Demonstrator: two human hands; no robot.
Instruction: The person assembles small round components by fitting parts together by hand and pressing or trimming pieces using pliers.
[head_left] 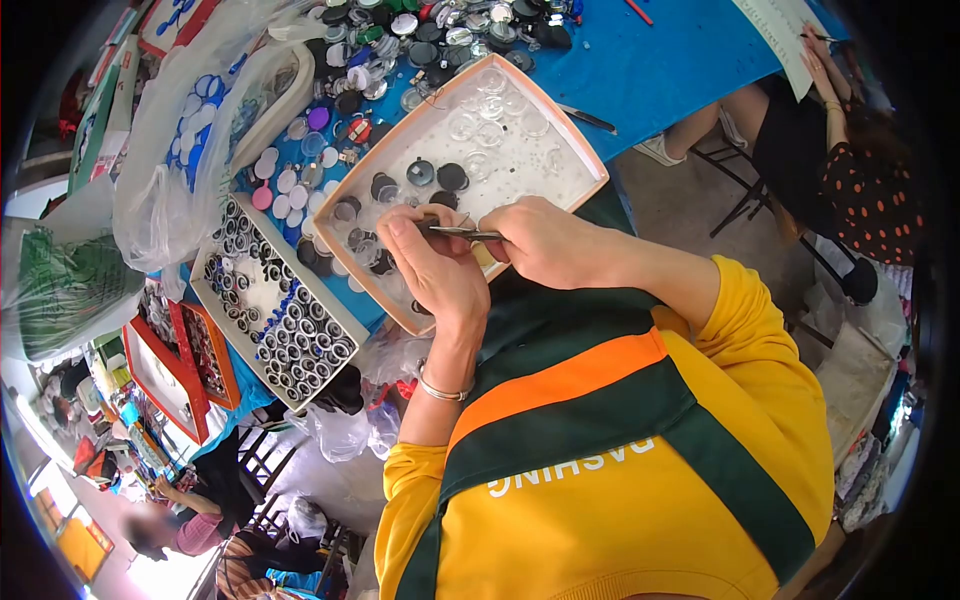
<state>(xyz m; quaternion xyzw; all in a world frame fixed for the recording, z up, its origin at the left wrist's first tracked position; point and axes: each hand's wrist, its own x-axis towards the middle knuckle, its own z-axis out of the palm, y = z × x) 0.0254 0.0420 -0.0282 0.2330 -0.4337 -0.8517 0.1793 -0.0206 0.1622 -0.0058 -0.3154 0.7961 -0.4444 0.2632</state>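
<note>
My left hand (435, 265) is closed on a small dark piece (428, 224), mostly hidden by the fingers. My right hand (550, 240) grips a slim, pointed metal tool (468, 233), whose tip meets the dark piece; I cannot tell whether it is tweezers. Both hands are over the near side of a shallow box with an orange-brown rim (592, 190). Inside it lie clear round covers (490, 133), black discs (452, 177) and a dark round case (420, 172).
A long white box (335, 365) of ring-shaped parts stands at left. Round parts (425, 55) heap across the blue table (640, 85) at the back. A knife-like tool (588, 119) lies beyond the box. A plastic bag (160, 215) sits far left. Another person (870, 200) sits at right.
</note>
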